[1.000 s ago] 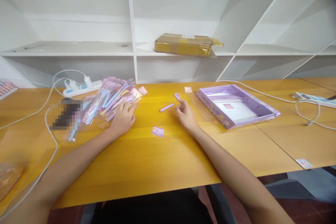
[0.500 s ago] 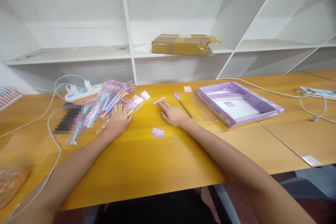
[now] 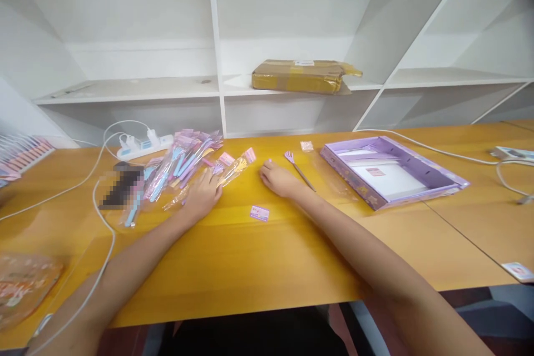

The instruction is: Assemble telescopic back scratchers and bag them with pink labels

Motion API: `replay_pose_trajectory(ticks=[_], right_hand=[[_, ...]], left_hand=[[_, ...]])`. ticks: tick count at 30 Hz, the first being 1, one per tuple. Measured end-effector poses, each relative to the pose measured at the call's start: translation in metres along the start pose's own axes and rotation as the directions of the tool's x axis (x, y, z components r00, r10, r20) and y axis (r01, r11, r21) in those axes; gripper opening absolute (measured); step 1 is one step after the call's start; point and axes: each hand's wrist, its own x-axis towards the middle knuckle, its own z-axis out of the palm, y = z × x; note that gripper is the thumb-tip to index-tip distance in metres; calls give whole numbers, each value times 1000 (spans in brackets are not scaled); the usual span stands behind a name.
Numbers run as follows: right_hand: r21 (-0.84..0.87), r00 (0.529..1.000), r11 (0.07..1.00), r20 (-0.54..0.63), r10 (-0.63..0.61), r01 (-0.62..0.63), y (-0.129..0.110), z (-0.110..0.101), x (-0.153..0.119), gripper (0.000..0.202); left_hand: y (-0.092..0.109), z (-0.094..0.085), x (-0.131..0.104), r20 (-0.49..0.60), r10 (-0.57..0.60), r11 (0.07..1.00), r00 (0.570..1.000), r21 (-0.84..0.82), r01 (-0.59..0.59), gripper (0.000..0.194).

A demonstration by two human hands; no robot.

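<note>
My left hand [image 3: 203, 194] is at the near right edge of a pile of clear plastic packets [image 3: 179, 161] with pastel sticks inside. Its fingers are bent around the lower end of a packet with a yellow fork-shaped piece [image 3: 240, 166], which points away to the right. My right hand [image 3: 277, 179] rests on the table with curled fingers; a small purple tip shows at them, the end of a purple stick otherwise hidden by the hand. Just right of it lies a fork-shaped stick [image 3: 299, 169] with purple prongs and a dark handle. A small purple printed card [image 3: 259, 213] lies nearer me.
A shallow purple box [image 3: 377, 201] stands on the right, with a pink card inside. Left are a power strip [image 3: 144, 147], white cables and a pixelated dark object [image 3: 123, 186]. A taped carton [image 3: 298, 77] sits on the shelf behind.
The view has shifted slightly left. My right fingers have curled in over the purple stick, which lay exposed before. The packet with the yellow piece has swung a little to the right.
</note>
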Motion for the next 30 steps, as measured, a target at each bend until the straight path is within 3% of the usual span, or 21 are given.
replay_pose_trajectory(ticks=[5,9,12,15,17,20,23,27,30], right_hand=[[-70,1000,997,9,-24,25,14,-12,-37,23],[-29,993,995,-80,88,-90,15,-18,-46,22],[261,923,945,-276,268,-197,6,-18,-44,24],[590,877,801,-326,352,-102,-5,-12,-38,50],[690,890,723,-312,332,-27,-13,-6,-36,50],[757,910,653,-299,286,43,-31,5,-38,29],[782,956,613,-253,150,111,-58,11,-45,29],[751,986,655,-158,57,83,-85,13,-56,57],[657,979,749,-196,65,82,-86,14,-58,65]], left_hand=[[10,-7,-3,-41,24,990,999,-137,-29,11],[16,-10,-7,-49,30,974,998,-225,-40,9],[18,-9,-10,-55,32,968,998,-245,-45,6],[18,-9,-10,-63,90,967,994,-235,-102,7],[19,-12,-8,-60,146,965,987,-210,-156,9],[27,-19,-3,-84,208,967,974,-130,-218,25],[45,-26,-4,-126,253,961,959,-82,-264,45],[63,-29,-17,-14,248,945,969,-218,-246,38],[63,-26,-27,102,223,935,969,-305,-183,35]])
